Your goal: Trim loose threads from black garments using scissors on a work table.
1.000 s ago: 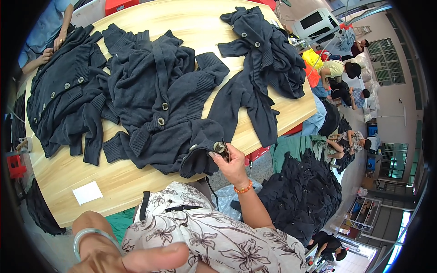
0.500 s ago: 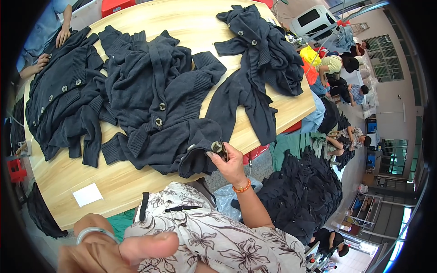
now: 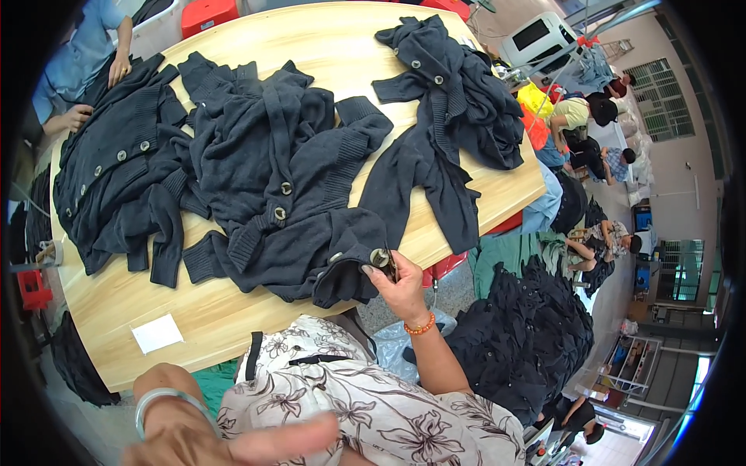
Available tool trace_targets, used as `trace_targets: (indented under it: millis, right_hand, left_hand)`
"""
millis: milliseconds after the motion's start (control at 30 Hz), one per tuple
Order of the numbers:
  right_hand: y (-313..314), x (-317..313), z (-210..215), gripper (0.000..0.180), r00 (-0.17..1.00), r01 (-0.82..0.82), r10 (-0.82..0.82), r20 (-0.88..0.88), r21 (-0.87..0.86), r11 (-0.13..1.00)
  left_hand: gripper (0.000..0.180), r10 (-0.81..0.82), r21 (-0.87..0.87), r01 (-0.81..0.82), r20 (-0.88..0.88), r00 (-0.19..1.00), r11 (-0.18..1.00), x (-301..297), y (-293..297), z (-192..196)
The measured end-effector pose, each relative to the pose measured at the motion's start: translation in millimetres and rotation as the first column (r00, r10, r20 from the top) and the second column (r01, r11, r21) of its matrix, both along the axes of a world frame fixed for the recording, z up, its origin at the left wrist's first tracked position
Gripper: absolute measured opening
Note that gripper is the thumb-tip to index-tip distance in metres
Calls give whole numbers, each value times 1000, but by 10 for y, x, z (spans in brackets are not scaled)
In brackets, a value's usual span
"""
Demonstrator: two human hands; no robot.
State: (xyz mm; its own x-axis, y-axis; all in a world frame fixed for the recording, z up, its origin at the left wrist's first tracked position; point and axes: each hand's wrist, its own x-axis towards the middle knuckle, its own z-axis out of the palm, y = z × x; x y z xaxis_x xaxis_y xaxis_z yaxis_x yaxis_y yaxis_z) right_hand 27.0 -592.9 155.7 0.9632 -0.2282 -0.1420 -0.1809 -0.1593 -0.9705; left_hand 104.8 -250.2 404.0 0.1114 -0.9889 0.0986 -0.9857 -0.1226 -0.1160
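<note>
dark knit cardigan (image 3: 287, 194) lies on the wooden table (image 3: 194, 311); right hand (image 3: 400, 287) pinches its hem button (image 3: 380, 257) at the table's near edge; left hand (image 3: 225, 439) hangs loosely spread, blurred, below the table.

This is a garment workshop. Dark buttoned cardigans (image 3: 280, 179) lie spread on a long wooden table (image 3: 233, 311), more are heaped in a pile (image 3: 528, 342) on the floor, and other workers (image 3: 583, 124) sit sorting clothes nearby.

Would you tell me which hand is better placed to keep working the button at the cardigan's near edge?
Probably the right hand: its fingers already pinch the button on the dark cardigan. The left hand is low by the body, away from the table.
</note>
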Motion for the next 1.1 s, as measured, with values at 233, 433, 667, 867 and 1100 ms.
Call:
trace_targets:
  millis: [233, 433, 667, 867, 1100]
  right_hand:
    - [-41, -38, -53, 14, 1000, -8, 8, 11, -36, 999]
    - [-14, -39, -23, 14, 1000, 21, -21, 9, -22, 1000]
    - [40, -6, 16, 14, 999, 31, -31, 26, 1, 1000]
    - [-42, -30, -86, 13, 1000, 17, -16, 10, -14, 1000]
    - [-15, 9, 27, 14, 1000, -20, 19, -22, -15, 1000]
  left_hand:
    - [70, 194, -232, 49, 897, 398, 972, -58, -108, -215]
    - [73, 400, -401, 21, 906, -141, 916, -193, -94, -426]
    - [77, -101, -525, 83, -313, -944, 847, -417, -27, -464]
    - [75, -626, -622, -204, -596, -504, 756, -175, -358, -425]
    - [77, -694, -621, -331, -697, -181, 711, -186, -413, -294]
